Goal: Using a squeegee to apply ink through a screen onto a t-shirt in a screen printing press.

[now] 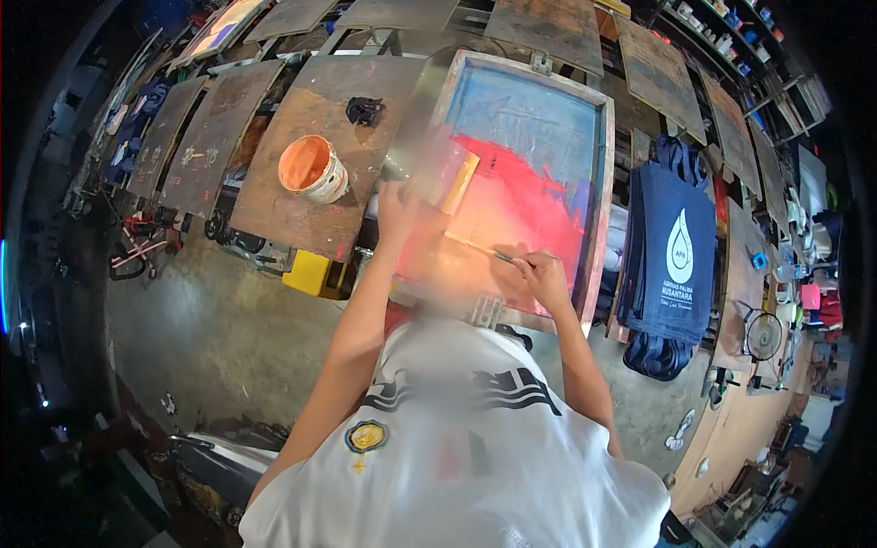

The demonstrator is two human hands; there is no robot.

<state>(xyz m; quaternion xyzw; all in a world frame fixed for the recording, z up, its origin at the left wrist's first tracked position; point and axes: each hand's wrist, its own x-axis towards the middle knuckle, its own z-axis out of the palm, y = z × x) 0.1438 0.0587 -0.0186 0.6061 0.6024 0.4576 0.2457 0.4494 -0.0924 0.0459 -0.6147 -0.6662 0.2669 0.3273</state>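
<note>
A screen-printing frame (607,183) lies in front of me, its mesh blue at the far end and spread with red and orange ink nearer to me. On the inked mesh rests a squeegee with a wooden edge (461,183). My right hand (545,277) is closed round the dark end of a thin stick-like tool (475,244), whose pale, ink-tinted end reaches left over the ink. At the frame's left side is my left hand (396,212); blur smears its fingers, so I cannot tell what they hold, if anything.
Left of the frame, a wooden board (265,196) carries a tub of orange ink (312,169) and a crumpled black item (364,111). A stack of navy tote bags (670,256) lies to the right. A yellow container (313,273) sits below the board's near edge.
</note>
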